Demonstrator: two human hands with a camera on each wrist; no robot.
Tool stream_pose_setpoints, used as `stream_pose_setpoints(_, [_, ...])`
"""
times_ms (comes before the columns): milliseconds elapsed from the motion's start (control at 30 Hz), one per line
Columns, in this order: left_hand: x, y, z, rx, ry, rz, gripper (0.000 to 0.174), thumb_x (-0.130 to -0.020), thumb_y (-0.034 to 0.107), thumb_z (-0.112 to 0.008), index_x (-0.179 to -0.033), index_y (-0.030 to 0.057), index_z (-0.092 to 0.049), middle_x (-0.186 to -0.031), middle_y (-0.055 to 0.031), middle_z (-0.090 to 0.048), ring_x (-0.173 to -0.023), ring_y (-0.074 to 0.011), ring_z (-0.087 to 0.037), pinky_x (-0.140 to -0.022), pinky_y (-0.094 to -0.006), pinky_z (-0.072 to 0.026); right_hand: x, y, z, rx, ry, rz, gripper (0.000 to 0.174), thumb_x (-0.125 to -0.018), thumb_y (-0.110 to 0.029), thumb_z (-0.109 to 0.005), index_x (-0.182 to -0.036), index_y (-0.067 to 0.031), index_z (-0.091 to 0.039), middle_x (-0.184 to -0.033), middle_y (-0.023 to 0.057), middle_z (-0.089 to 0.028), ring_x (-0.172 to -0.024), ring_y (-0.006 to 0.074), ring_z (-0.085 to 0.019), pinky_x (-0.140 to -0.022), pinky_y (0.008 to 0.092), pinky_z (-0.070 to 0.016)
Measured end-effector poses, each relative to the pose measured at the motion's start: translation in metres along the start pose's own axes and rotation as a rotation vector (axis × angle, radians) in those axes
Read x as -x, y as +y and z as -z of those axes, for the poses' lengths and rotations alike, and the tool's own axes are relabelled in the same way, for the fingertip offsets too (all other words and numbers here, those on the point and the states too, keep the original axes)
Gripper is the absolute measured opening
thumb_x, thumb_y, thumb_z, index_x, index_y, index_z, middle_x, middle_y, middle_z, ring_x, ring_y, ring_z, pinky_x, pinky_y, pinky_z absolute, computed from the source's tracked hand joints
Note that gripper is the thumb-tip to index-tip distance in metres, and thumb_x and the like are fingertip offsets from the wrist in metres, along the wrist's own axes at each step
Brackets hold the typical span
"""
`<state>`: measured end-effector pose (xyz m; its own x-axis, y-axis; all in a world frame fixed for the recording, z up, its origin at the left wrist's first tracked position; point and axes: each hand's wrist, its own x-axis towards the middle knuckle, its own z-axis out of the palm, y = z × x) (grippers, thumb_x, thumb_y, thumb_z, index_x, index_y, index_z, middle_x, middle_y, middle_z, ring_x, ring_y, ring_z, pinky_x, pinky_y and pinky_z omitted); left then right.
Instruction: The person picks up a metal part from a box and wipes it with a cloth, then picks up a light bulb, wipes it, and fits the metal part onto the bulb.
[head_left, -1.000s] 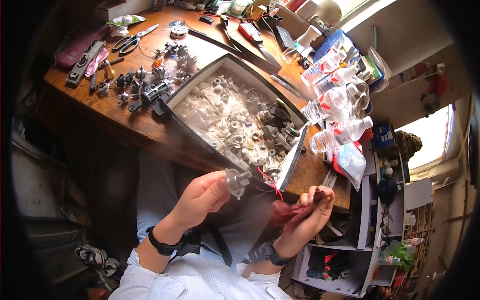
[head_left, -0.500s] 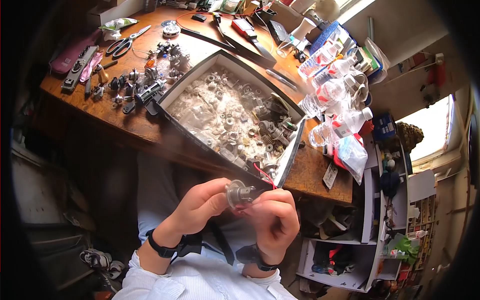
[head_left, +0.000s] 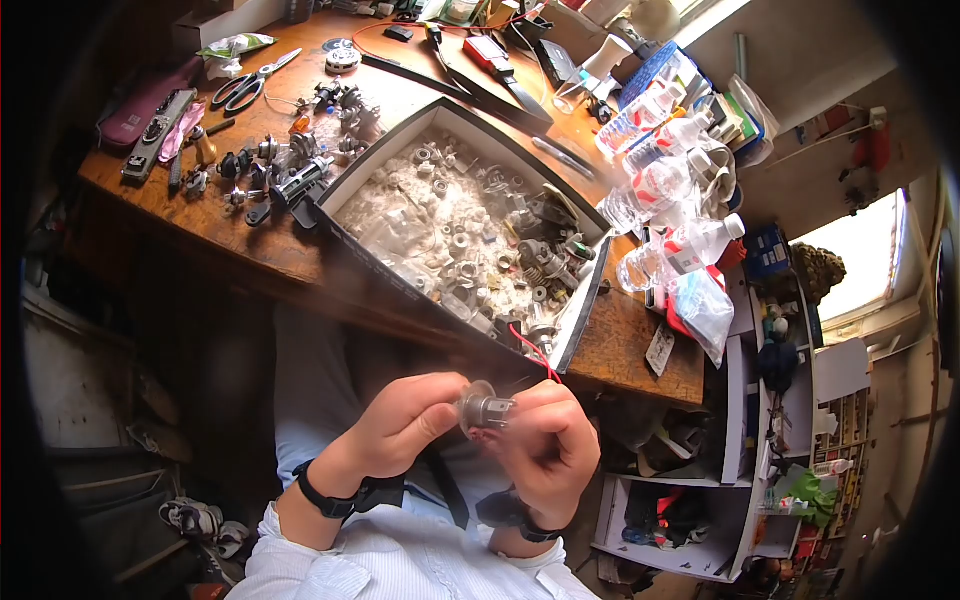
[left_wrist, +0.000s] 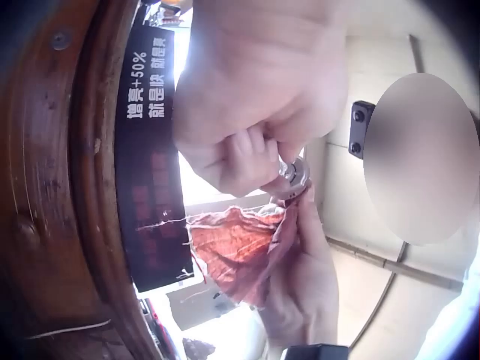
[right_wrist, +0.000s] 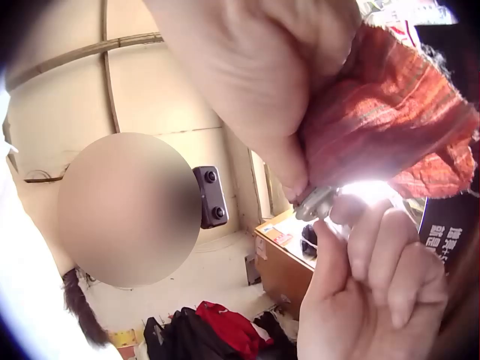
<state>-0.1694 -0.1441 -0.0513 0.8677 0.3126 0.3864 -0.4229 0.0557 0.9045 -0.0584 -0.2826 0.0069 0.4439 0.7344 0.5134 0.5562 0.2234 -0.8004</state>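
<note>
Between the two hands, below the box's near corner, is a metal bulb base with a round flange (head_left: pixel 483 408). The left hand (head_left: pixel 405 428) pinches its flange between thumb and fingers. The right hand (head_left: pixel 550 445) holds a red cloth, plain in the right wrist view as a striped orange-red cloth (right_wrist: pixel 390 112), and its fingertips meet the metal part (right_wrist: pixel 316 204). In the left wrist view the cloth (left_wrist: pixel 240 247) hangs beside the part (left_wrist: pixel 296 178). Much of the cloth is hidden by the right hand in the head view.
An open box (head_left: pixel 335 235) of small metal and plastic parts stands on the wooden table (head_left: pixel 240 250). Loose parts (head_left: pixel 300 170) and scissors (head_left: pixel 255 82) lie left of it, plastic bottles (head_left: pixel 690 245) right. A red wire (head_left: pixel 530 345) hangs over the box's near corner.
The right hand with the cloth has come in from the right to the metal part. The left hand has kept its pinch and shifted slightly down and right.
</note>
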Motion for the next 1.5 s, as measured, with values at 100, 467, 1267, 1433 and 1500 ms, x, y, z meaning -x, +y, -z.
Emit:
stream_pose_setpoints(100, [0.011,-0.002,0.004,0.406,-0.122,0.264,0.037,-0.102,0.034,-0.047,-0.098,-0.0002,-0.059,-0.071,-0.0005,-0.046,-0.062,-0.0076,-0.040,-0.055,-0.0231,-0.0342,0.000,-0.002,0.008,0.045,-0.076,0.029,0.023,-0.072,0.005,-0.078,-0.088,-0.0015,-0.063,-0.088,0.0103,-0.062,-0.072,0.0164,-0.061,-0.060,0.0242,-0.0494])
stream_pose_setpoints(467, [0.003,-0.004,0.000,0.926,-0.079,0.448,0.048,-0.098,0.043,-0.052,-0.107,-0.0049,-0.055,-0.066,0.0043,-0.035,-0.053,-0.0038,-0.027,-0.044,-0.0204,-0.0209,0.002,0.018,0.007,-0.107,0.358,-0.129,0.021,-0.085,-0.007,-0.072,-0.095,0.0012,-0.056,-0.094,0.0091,-0.056,-0.084,0.0144,-0.056,-0.078,0.0249,-0.0465])
stream_pose_setpoints(1267, [0.005,0.016,-0.014,0.183,0.229,0.380,0.021,-0.095,0.016,-0.057,-0.104,-0.0025,-0.063,-0.090,-0.0121,-0.064,-0.082,-0.0185,-0.060,-0.073,-0.0293,-0.0462,-0.006,-0.006,-0.010,0.268,0.144,-0.012,0.017,-0.085,0.009,-0.063,-0.099,-0.0001,-0.068,-0.096,0.0098,-0.058,-0.070,0.0139,-0.060,-0.059,0.0236,-0.0495])
stream_pose_setpoints(1433, [0.001,0.015,-0.012,-0.129,0.261,0.158,0.020,-0.094,0.014,-0.057,-0.104,-0.0020,-0.063,-0.091,-0.0138,-0.064,-0.082,-0.0240,-0.061,-0.074,-0.0304,-0.0468,-0.012,-0.011,0.009,0.460,0.017,0.014,0.020,-0.081,0.011,-0.065,-0.095,-0.0015,-0.071,-0.091,0.0090,-0.059,-0.070,0.0148,-0.060,-0.060,0.0246,-0.0487])
stream_pose_setpoints(1500, [-0.003,0.018,-0.008,-0.295,0.355,0.015,0.019,-0.090,0.013,-0.060,-0.103,-0.0011,-0.063,-0.089,-0.0154,-0.063,-0.079,-0.0309,-0.060,-0.072,-0.0328,-0.0471,-0.014,-0.009,0.012,0.441,-0.086,-0.066,0.021,-0.079,0.011,-0.066,-0.094,-0.0023,-0.071,-0.088,0.0093,-0.059,-0.070,0.0164,-0.060,-0.062,0.0258,-0.0489])
